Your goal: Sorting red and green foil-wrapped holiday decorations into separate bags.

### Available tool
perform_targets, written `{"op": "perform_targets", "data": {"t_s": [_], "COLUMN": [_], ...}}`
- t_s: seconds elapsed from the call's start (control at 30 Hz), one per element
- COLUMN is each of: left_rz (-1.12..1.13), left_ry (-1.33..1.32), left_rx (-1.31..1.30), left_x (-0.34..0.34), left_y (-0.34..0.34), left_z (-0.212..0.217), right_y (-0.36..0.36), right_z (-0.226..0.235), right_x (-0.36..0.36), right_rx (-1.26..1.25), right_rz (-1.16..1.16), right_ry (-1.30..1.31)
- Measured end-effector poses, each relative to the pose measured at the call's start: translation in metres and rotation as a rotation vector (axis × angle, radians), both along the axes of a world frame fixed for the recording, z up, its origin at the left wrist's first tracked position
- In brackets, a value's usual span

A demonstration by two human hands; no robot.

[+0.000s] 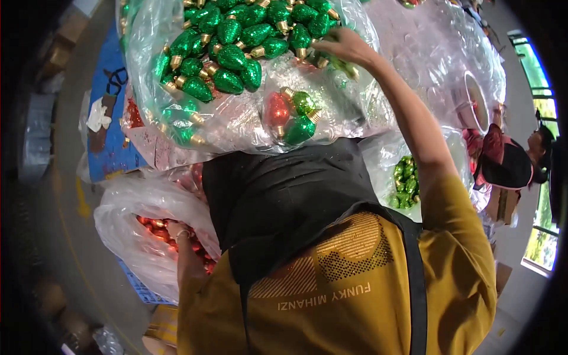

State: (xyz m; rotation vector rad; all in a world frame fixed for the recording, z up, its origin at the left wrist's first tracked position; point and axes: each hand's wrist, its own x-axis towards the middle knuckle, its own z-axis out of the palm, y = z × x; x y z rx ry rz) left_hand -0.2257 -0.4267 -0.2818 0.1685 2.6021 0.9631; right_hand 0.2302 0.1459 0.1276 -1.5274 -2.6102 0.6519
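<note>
Large clear plastic bag (177,35) across top of view, crinkled and glossy, heaped with green glitter bulb ornaments (231,56): teardrop bodies, ribbed gold screw caps. Smaller clear pack (331,112) just below, holding one red bulb (277,112) and a few green ones. Second clear bag (133,222) at lower left, on a blue crate (139,287), part-filled with red glitter bulbs (155,228). Third bag at right with a small cluster of green bulbs (405,180). Black apron (278,201) over mustard shirt filling centre.

Right hand (343,47) reaching up onto the green heap, fingers curled over the bulbs at the bag's edge; pinching one or merely resting, cannot tell. Left hand (177,231) sunk into the red-bulb bag, fingers hidden, possibly closed on a bulb.

Progress, judged: sorting well under way; big bag near full, red stock remaining, small pack only begun.
</note>
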Motion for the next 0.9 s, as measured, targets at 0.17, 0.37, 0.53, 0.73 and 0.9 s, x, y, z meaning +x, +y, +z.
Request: {"op": "perform_targets", "data": {"t_s": [0.17, 0.37, 0.53, 0.73, 0.9], "left_rz": [-0.351, -0.374, -0.363, -0.150, -0.476], "left_ry": [0.017, 0.225, 0.173, 0.227, 0.500], "left_rx": [-0.203, -0.407, -0.439, 0.490, 0.804], "left_x": [0.020, 0.012, 0.003, 0.074, 0.124], "left_y": [-0.009, 0.006, -0.052, 0.059, 0.191], "left_z": [0.022, -0.021, 0.010, 0.243, 0.420], "right_y": [0.037, 0.059, -0.049, -0.183, -0.198], "right_z": [-0.051, -0.049, 0.065, 0.083, 0.073], "right_x": [-0.073, -0.048, 0.017, 0.037, 0.011], "right_rx": [0.141, 0.093, -0.336, -0.347, -0.370], "right_rz": [0.025, -0.007, 0.143, 0.440, 0.440], "right_ry": [-0.242, -0.215, 0.450, 0.417, 0.395]}}
